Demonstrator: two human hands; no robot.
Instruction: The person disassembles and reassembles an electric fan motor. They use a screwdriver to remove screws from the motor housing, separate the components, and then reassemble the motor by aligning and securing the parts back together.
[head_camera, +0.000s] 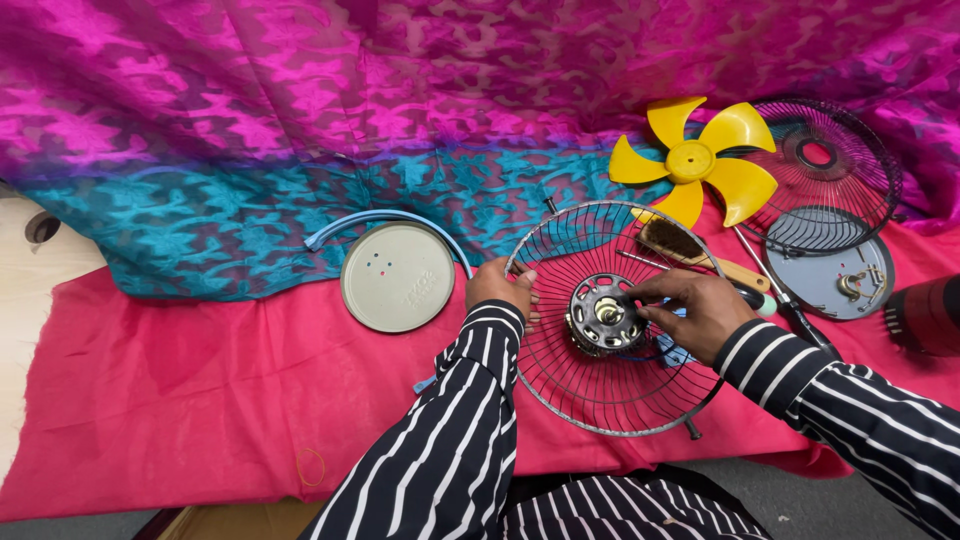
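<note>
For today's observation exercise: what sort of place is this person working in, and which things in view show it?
Probably an informal home or small repair spot: a fan lies in parts on pink cloth, with a yellow fan blade, a wire guard under both hands, and a brush.

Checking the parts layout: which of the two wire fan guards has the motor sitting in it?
The near wire guard, gripped at its rim by the left hand, holds the motor under the right hand. The far guard beside the yellow blade has none.
</note>
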